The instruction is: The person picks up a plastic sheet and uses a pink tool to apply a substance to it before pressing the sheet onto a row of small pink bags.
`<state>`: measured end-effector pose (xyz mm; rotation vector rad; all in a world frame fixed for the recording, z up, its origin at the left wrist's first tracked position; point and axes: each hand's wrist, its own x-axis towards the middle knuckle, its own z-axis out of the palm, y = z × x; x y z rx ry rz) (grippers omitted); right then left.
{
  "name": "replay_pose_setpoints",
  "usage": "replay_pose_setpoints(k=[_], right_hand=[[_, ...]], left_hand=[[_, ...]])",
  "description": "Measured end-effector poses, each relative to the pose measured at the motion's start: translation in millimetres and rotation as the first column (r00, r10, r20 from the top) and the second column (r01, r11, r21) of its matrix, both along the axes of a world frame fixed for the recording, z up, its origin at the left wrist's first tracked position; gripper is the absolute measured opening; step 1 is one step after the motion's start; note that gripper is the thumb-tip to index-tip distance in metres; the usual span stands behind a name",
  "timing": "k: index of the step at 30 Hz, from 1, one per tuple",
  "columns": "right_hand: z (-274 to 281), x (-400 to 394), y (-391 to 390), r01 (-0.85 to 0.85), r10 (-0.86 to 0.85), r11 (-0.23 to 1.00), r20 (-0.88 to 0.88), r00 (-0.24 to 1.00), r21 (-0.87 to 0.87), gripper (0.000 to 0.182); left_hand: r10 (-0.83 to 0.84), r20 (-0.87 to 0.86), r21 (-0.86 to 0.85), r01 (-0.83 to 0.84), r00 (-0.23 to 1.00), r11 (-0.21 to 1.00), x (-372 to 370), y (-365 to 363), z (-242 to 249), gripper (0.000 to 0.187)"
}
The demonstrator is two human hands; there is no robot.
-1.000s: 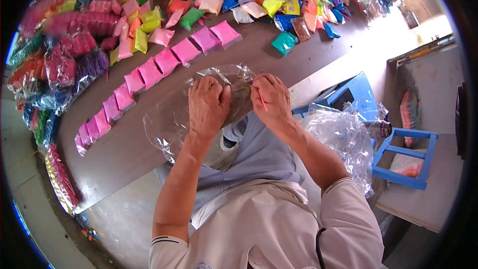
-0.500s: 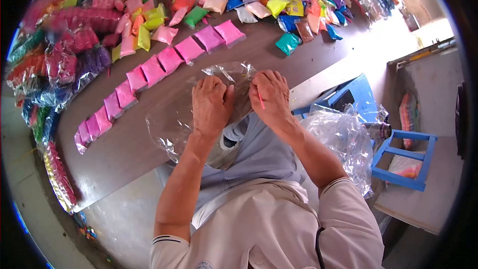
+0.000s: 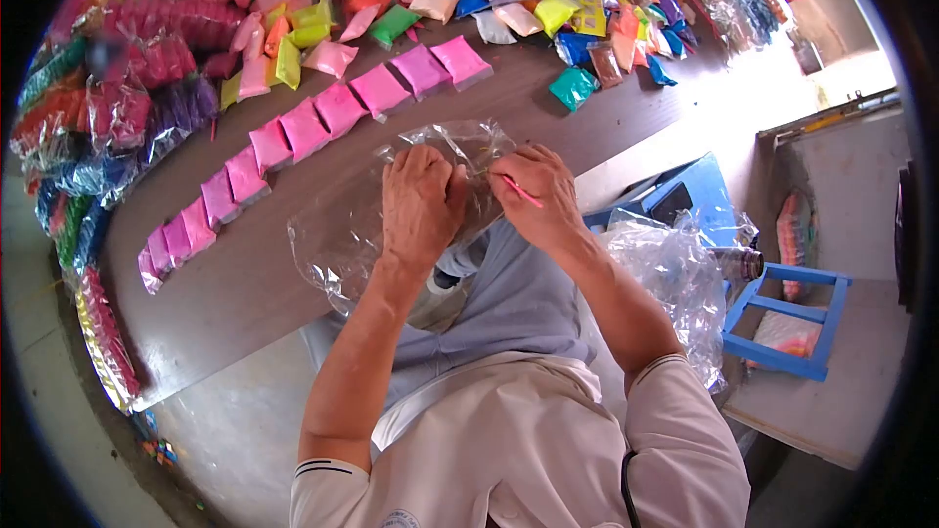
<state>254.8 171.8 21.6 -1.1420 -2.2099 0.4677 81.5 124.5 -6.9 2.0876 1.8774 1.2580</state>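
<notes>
Mid-frame: left hand [image 3: 419,203] gripping clear bag [image 3: 337,240], right hand [image 3: 536,198] pinching red tie [image 3: 522,192]; probably closing bag; next, careful winding.

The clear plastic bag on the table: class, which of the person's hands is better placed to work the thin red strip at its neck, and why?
Probably the right hand: it already pinches the thin red strip beside the clear plastic bag, whose gathered neck the left hand grips.

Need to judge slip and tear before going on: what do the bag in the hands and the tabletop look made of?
Clear bag: looks like thin glossy plastic film, see-through, crinkled, with bright glints. Left hand and right hand pinch its top; a thin pink strip sits in the right.
Table: smooth brown top, possibly laminate or coated wood; its faint sheen leaves that open.
</notes>
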Motion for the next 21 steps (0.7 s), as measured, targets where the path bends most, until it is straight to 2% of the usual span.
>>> replay_pose_setpoints(k=[1,2,4,7,8,10,11,13,15,17,21], right_hand=[[-3,-2,0,-0.012,0.009,0.999,0.073,0.997,0.035,0.004],[-6,-2,5,-0.013,0.011,0.999,0.073,0.997,0.032,0.004],[-11,4,16,0.104,-0.113,0.984,0.058,0.992,0.144,0.005],[-10,8,18,0.102,-0.112,0.988,0.074,0.991,0.119,0.005],[-9,8,17,0.098,-0.108,0.987,0.076,0.991,0.126,0.005],[-4,7,7,0.096,-0.090,0.987,-0.052,0.995,0.127,0.005],[-3,5,2,0.096,-0.091,0.988,-0.049,0.995,0.122,0.005],[-2,-4,-4,-0.034,0.034,0.987,0.001,0.999,0.158,0.005],[-9,-5,-1,-0.041,0.034,0.989,0.052,0.998,0.143,0.005],[-13,-1,6,0.103,-0.122,0.978,0.099,0.988,0.181,0.005],[-11,12,18,0.120,-0.129,0.980,0.051,0.990,0.156,0.004]], left_hand=[[0.002,0.001,-0.005,-0.002,1.000,1.000,0,0,0,0.019],[0.005,-0.005,-0.008,-0.005,1.000,1.000,0,0,1,0.019],[0.006,-0.009,-0.008,-0.006,1.000,1.000,1,-1,1,0.019],[0.013,-0.021,-0.039,-0.014,1.000,0.999,1,1,3,0.019],[0.008,-0.012,-0.025,-0.009,1.000,1.000,0,1,2,0.019],[0.006,0.000,-0.022,-0.006,1.000,1.000,0,-1,2,0.019],[0.013,-0.007,-0.032,-0.014,1.000,0.999,1,-1,2,0.019],[0.014,-0.016,-0.041,-0.015,1.000,0.999,2,-1,2,0.019],[0.016,-0.019,-0.043,-0.017,1.000,0.999,1,1,0,0.019],[0.019,-0.024,-0.033,-0.020,1.000,0.999,1,0,-1,0.019],[0.011,-0.015,-0.014,-0.012,1.000,1.000,2,0,1,0.019]])
